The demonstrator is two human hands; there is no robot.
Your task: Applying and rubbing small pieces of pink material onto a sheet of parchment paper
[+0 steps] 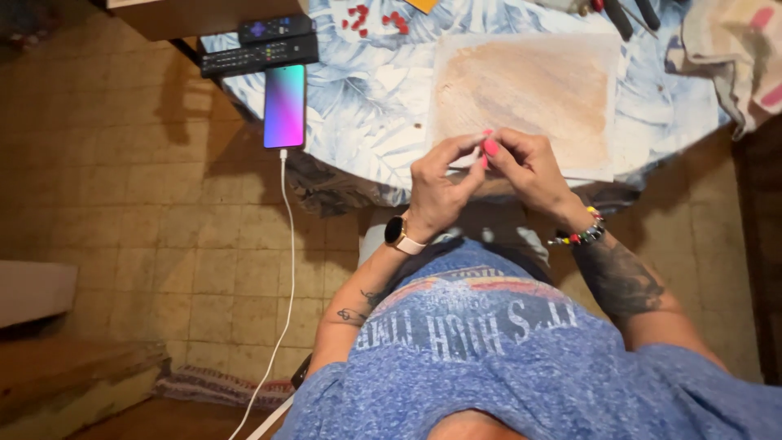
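My left hand (437,183) and my right hand (525,167) meet at the near edge of the table, fingertips pinched together on a small thin pale piece (481,151) that is too small to make out. A watch sits on my left wrist and a beaded bracelet on my right. Just beyond the hands lies a stained, brownish sheet (525,94) on the leaf-patterned tablecloth (366,106).
A lit phone (284,106) lies at the table's left edge with a white cable (287,244) hanging to the tiled floor. Two black remotes (261,47) lie behind it. Small red bits (375,20) are scattered at the back. A cloth (733,57) sits at the right, dark tools near it.
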